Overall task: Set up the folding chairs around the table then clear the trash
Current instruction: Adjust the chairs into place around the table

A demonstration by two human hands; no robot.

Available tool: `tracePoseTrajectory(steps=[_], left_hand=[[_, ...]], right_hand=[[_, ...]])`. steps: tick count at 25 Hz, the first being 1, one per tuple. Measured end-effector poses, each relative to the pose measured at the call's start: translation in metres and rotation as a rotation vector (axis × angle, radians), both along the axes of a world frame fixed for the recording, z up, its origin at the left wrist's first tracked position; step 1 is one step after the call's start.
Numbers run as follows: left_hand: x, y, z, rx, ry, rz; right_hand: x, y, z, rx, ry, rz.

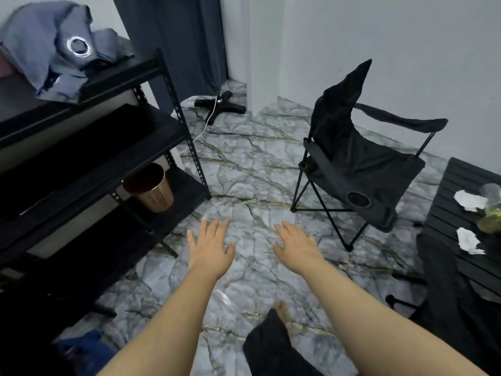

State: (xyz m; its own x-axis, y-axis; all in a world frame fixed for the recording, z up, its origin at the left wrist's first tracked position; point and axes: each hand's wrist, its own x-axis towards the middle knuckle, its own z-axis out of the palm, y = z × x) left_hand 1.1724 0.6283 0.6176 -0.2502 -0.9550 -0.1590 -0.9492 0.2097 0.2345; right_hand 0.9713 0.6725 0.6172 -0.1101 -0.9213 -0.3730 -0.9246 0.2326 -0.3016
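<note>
1. Left hand (210, 246) and right hand (294, 244): grip apart on both, fingers spread, empty, above the marble-patterned floor (244, 169).
2. Folding chair (360, 161): unfolded, near the white wall (406, 50).
3. Black bench (461, 213), right edge: carries crumpled paper (469, 240).
4. Black shelf (95, 147), left: holds a copper bin (151, 189).

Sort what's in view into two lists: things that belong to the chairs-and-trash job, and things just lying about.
Belongs to the job:
- folding chair, opened, standing by the table
- black table
- two crumpled papers on the table
- copper bin on the bottom shelf, likely for the trash
- left hand and right hand, both empty

Just lying about:
- black shelving unit
- grey fabric on top of it
- black stand base with white cable
- plant on the table
</note>
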Motion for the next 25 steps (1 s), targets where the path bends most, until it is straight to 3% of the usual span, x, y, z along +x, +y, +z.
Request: tracePoseTrajectory(steps=[14, 19, 25], left_hand=[[-0.136, -0.389, 0.027, -0.041, 0.035, -0.177], [-0.239, -0.549, 0.042, -0.146, 0.098, -0.542], [-0.396, -0.647, 0.069, -0.153, 0.139, -1.132]], right_hand=[[-0.119, -0.369, 0.029, -0.104, 0.08, -0.029], [-0.186, -0.448, 0.055, -0.354, 0.249, -0.442], [-0.244, -0.458, 0.058, -0.264, 0.259, -0.972]])
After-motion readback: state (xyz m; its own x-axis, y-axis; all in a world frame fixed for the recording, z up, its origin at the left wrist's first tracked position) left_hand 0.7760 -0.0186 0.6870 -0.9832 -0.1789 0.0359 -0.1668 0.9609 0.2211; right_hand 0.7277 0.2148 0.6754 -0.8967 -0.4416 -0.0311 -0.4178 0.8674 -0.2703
